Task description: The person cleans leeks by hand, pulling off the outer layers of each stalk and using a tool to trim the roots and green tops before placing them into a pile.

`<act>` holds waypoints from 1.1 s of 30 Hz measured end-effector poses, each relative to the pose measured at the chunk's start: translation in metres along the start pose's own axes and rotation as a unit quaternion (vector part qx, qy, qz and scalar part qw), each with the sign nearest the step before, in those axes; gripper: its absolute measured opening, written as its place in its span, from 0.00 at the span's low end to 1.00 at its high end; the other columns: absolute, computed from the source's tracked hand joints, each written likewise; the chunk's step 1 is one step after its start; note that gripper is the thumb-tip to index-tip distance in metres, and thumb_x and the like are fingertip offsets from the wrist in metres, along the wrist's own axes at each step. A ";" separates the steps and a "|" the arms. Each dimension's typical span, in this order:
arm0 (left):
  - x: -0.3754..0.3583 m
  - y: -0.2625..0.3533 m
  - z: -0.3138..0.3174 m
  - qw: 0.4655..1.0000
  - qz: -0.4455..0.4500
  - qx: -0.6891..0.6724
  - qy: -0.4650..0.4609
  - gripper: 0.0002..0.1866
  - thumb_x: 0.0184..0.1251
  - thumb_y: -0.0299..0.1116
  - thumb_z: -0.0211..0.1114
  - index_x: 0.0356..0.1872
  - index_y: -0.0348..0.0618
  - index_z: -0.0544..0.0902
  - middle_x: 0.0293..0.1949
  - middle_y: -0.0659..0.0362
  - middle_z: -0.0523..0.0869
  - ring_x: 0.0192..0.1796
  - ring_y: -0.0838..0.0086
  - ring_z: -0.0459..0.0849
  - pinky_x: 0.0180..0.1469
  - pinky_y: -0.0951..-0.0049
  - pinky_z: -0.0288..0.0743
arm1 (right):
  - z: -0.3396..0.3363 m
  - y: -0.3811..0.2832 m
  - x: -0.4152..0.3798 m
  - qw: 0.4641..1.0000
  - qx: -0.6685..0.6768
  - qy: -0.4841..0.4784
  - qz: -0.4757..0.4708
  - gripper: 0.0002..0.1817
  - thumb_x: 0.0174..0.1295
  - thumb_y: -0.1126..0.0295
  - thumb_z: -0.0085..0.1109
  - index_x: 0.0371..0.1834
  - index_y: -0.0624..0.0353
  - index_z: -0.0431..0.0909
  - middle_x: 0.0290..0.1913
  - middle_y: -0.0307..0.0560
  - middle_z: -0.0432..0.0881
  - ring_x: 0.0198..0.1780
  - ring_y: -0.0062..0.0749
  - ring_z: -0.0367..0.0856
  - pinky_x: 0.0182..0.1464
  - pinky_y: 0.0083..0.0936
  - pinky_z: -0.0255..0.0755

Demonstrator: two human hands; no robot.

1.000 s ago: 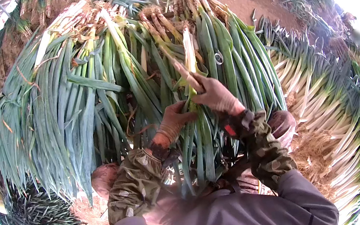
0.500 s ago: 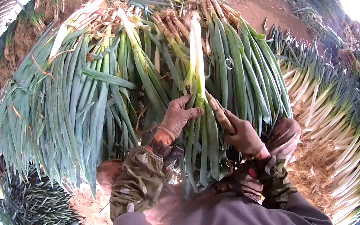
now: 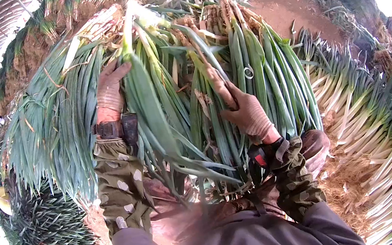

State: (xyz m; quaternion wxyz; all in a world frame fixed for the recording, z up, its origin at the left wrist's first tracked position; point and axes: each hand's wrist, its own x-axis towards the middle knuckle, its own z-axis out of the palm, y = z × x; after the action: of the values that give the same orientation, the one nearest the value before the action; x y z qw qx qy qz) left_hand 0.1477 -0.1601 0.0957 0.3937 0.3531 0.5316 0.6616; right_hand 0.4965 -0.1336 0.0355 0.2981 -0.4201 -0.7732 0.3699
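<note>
Gloved, my left hand (image 3: 112,86) is closed round a long leek (image 3: 143,87) at the left of the middle, its pale end pointing up and its leaves trailing down to the right. My right hand (image 3: 247,112), also gloved, grips a brownish stick-like tool (image 3: 218,82) that slants up and to the left over the leek pile. Beneath and between both hands lie green leeks (image 3: 248,65) with their root ends away from me. A broad heap of leek leaves (image 3: 60,121) spreads to the left of my left hand.
Rows of white-stemmed leeks (image 3: 356,125) line the right side. Dark green leaf tops (image 3: 54,237) stand at the lower left. Brown soil (image 3: 280,5) shows at the upper right, and bundled leeks (image 3: 61,16) lie at the upper left.
My left hand has moved left and up, taking the leek with it. My right hand has shifted slightly down, still gripping the stick-like tool.
</note>
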 end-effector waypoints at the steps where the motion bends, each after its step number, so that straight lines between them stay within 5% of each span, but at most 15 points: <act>1: 0.005 -0.015 -0.017 0.999 0.014 0.035 0.033 0.19 0.63 0.28 0.71 0.55 0.34 0.85 0.42 0.56 0.90 0.42 0.70 0.87 0.50 0.72 0.80 | -0.002 0.015 -0.006 0.999 0.007 -0.011 0.032 0.38 0.54 0.66 0.67 0.72 0.52 0.67 0.41 0.69 0.84 0.45 0.64 0.85 0.47 0.44 0.79; 3: 0.010 -0.052 -0.052 0.996 -0.012 0.026 0.085 0.21 0.63 0.26 0.71 0.57 0.30 0.83 0.45 0.55 0.90 0.44 0.68 0.87 0.50 0.73 0.80 | -0.008 0.037 -0.016 0.994 -0.027 -0.039 0.099 0.39 0.52 0.67 0.67 0.72 0.52 0.67 0.41 0.68 0.84 0.46 0.64 0.85 0.47 0.44 0.79; 5: 0.035 -0.130 -0.109 0.952 0.026 0.290 0.095 0.26 0.61 0.30 0.72 0.61 0.32 0.80 0.47 0.49 0.90 0.46 0.62 0.88 0.50 0.68 0.81 | -0.012 0.053 -0.025 0.987 -0.069 -0.084 0.116 0.39 0.52 0.67 0.68 0.72 0.51 0.68 0.41 0.68 0.84 0.46 0.64 0.85 0.47 0.45 0.79; 7: 0.001 -0.095 -0.053 0.770 0.056 0.629 0.089 0.34 0.56 0.35 0.75 0.64 0.36 0.75 0.51 0.43 0.86 0.50 0.53 0.87 0.52 0.58 0.81 | -0.018 0.056 -0.031 0.989 -0.063 -0.097 0.094 0.40 0.53 0.68 0.67 0.73 0.51 0.67 0.41 0.68 0.84 0.46 0.65 0.84 0.47 0.47 0.78; 9: -0.023 -0.066 0.023 0.660 0.184 0.709 0.167 0.35 0.48 0.36 0.78 0.60 0.39 0.75 0.53 0.46 0.77 0.53 0.48 0.81 0.51 0.49 0.78 | -0.020 0.059 -0.026 0.991 -0.034 -0.081 0.097 0.40 0.53 0.68 0.66 0.74 0.50 0.66 0.41 0.68 0.84 0.46 0.65 0.84 0.48 0.47 0.78; 11: -0.024 -0.060 0.072 0.659 0.320 0.678 0.060 0.26 0.54 0.30 0.73 0.56 0.38 0.76 0.50 0.47 0.79 0.48 0.55 0.83 0.47 0.54 0.80 | -0.019 0.064 -0.019 0.988 -0.057 -0.087 0.115 0.42 0.51 0.69 0.67 0.75 0.49 0.66 0.42 0.68 0.84 0.48 0.66 0.83 0.48 0.46 0.77; 12: -0.018 -0.081 0.091 0.775 0.188 0.602 -0.033 0.18 0.58 0.30 0.70 0.48 0.37 0.79 0.43 0.48 0.82 0.40 0.55 0.85 0.41 0.56 0.80 | -0.021 0.058 -0.016 0.985 -0.059 -0.101 0.127 0.42 0.51 0.69 0.67 0.74 0.50 0.66 0.42 0.69 0.84 0.48 0.66 0.83 0.48 0.46 0.77; 14: 0.006 -0.133 0.126 0.789 0.004 0.585 -0.186 0.11 0.63 0.36 0.67 0.37 0.37 0.82 0.35 0.47 0.85 0.40 0.50 0.87 0.43 0.51 0.82 | -0.015 0.060 -0.014 0.993 -0.003 -0.072 0.095 0.41 0.51 0.70 0.66 0.74 0.51 0.66 0.43 0.70 0.82 0.48 0.69 0.81 0.48 0.47 0.77; 16: 0.024 -0.197 0.150 0.803 0.091 0.580 -0.102 0.25 0.63 0.48 0.69 0.50 0.37 0.79 0.47 0.43 0.84 0.50 0.54 0.86 0.51 0.45 0.80 | -0.007 0.075 -0.013 0.994 0.030 -0.071 0.079 0.41 0.51 0.72 0.65 0.74 0.53 0.66 0.47 0.71 0.81 0.52 0.69 0.79 0.51 0.44 0.77; 18: 0.041 -0.218 0.185 0.771 -0.013 0.637 0.010 0.34 0.59 0.52 0.72 0.60 0.39 0.74 0.54 0.45 0.81 0.54 0.48 0.83 0.51 0.34 0.76 | -0.012 0.073 -0.016 0.993 0.050 -0.080 0.063 0.42 0.50 0.76 0.65 0.75 0.54 0.66 0.52 0.67 0.82 0.57 0.54 0.83 0.57 0.36 0.76; 21: 0.066 -0.254 0.194 0.729 -0.028 0.682 0.049 0.39 0.58 0.51 0.72 0.66 0.42 0.69 0.52 0.48 0.81 0.52 0.49 0.81 0.48 0.43 0.72 | -0.027 0.049 -0.025 0.989 0.076 -0.065 0.111 0.43 0.49 0.81 0.65 0.75 0.59 0.67 0.59 0.51 0.84 0.59 0.22 0.78 0.64 0.24 0.70; 23: 0.074 -0.242 0.199 0.750 -0.056 0.659 0.016 0.36 0.60 0.48 0.70 0.67 0.44 0.69 0.52 0.48 0.80 0.51 0.52 0.81 0.47 0.52 0.69 | -0.030 0.059 -0.027 0.979 0.104 -0.073 0.160 0.43 0.48 0.80 0.66 0.74 0.62 0.67 0.58 0.46 0.84 0.57 0.20 0.75 0.64 0.22 0.69; 24: 0.082 -0.268 0.200 0.790 -0.038 0.605 0.094 0.30 0.56 0.43 0.70 0.57 0.39 0.74 0.52 0.44 0.80 0.53 0.47 0.82 0.54 0.46 0.74 | -0.033 0.059 -0.027 0.979 0.090 -0.090 0.157 0.43 0.48 0.80 0.65 0.75 0.63 0.67 0.58 0.46 0.83 0.58 0.21 0.75 0.64 0.22 0.68; 28: 0.083 -0.268 0.195 0.771 -0.034 0.615 0.164 0.18 0.63 0.36 0.66 0.52 0.41 0.77 0.50 0.43 0.81 0.51 0.49 0.84 0.47 0.50 0.80 | -0.027 0.053 -0.028 0.982 0.109 -0.078 0.133 0.42 0.49 0.79 0.61 0.75 0.62 0.67 0.59 0.46 0.83 0.58 0.24 0.77 0.63 0.22 0.68; 33: 0.059 -0.265 0.186 0.838 -0.045 0.543 0.031 0.23 0.62 0.30 0.63 0.59 0.33 0.76 0.50 0.39 0.82 0.52 0.46 0.84 0.56 0.50 0.76 | -0.019 0.045 -0.042 0.990 0.100 -0.042 0.091 0.42 0.50 0.81 0.58 0.76 0.60 0.67 0.35 0.35 0.74 0.35 0.20 0.70 0.40 0.17 0.66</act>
State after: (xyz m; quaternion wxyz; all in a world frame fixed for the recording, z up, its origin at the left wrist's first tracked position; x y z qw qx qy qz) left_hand 0.3253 0.0050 -0.1275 0.1511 0.4652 0.8330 0.2586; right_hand 0.5502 -0.1475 0.0021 0.2711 -0.4404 -0.7029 0.4883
